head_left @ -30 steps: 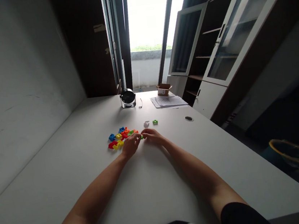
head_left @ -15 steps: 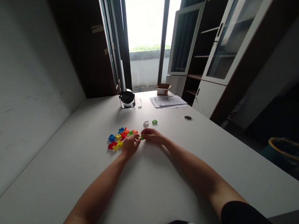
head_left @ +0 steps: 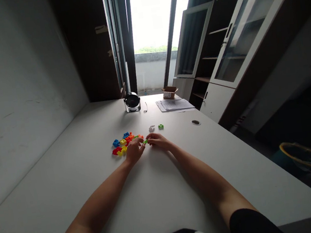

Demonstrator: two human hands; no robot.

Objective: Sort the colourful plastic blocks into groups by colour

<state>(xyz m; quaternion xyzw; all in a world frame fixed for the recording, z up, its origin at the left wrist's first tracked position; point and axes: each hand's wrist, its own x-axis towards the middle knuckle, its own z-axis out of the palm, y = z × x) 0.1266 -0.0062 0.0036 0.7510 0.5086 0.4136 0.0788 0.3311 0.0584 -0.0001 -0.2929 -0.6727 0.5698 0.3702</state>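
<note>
Between my two hands is a small green plastic piece [head_left: 145, 142]. The fingertips of my left hand [head_left: 135, 148] pinch its left side, while my right hand [head_left: 157, 140] grips it from the right. Just beyond and left of my left hand lies a loose group of plastic pieces: blue ones [head_left: 116, 143], yellow ones [head_left: 122, 142], red ones [head_left: 116, 151] and orange ones [head_left: 131, 136]. My left hand hides part of this group. Past my right hand, a whitish piece [head_left: 151, 128] and another green piece [head_left: 160, 127] rest on the white table [head_left: 153, 192].
A round black device on a silver stand [head_left: 132, 102] is at the table's far end. Papers [head_left: 175, 105] and a small open cardboard box [head_left: 170, 92] sit at the far right. A round cable hole [head_left: 195, 123] is near the right edge. A wall [head_left: 23, 102] borders the left.
The green piece has shifted slightly left and shows more between my fingers. My left-hand fingers have closed onto it; the right hand has hardly moved.
</note>
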